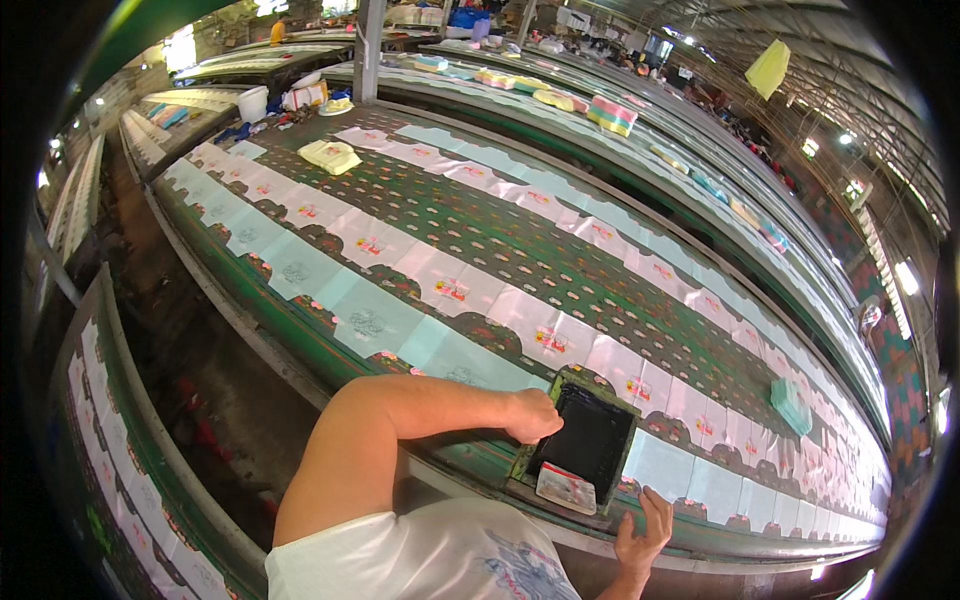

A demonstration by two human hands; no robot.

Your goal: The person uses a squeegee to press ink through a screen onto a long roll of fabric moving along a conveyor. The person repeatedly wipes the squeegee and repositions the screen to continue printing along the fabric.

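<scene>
Left fingers (pixel 546 424) gripping frame (pixel 600 389), right fingers (pixel 656 508) spread; pale printed sheets (pixel 480 288)

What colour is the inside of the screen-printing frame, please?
Inside, the screen-printing frame is black, best seen in the head view.

lighting's a bit uneven but mostly bright around the middle. the bare white window opening at upper left (pixel 180 48) is blown out, and the long white tube light on the right (pixel 908 278) glares pretty hard. the pale pink rectangular cloth pieces (pixel 510 308) have a soft sheen and wash out toward the far right. the brown floor strip (pixel 205 395) sits in heavy shadow, and the square green-edged frame with a black inside (pixel 590 435) loses detail in there. fisheye bends the long green-topped table (pixel 600 290), corners go solid black, far background's kinda soft.
</scene>
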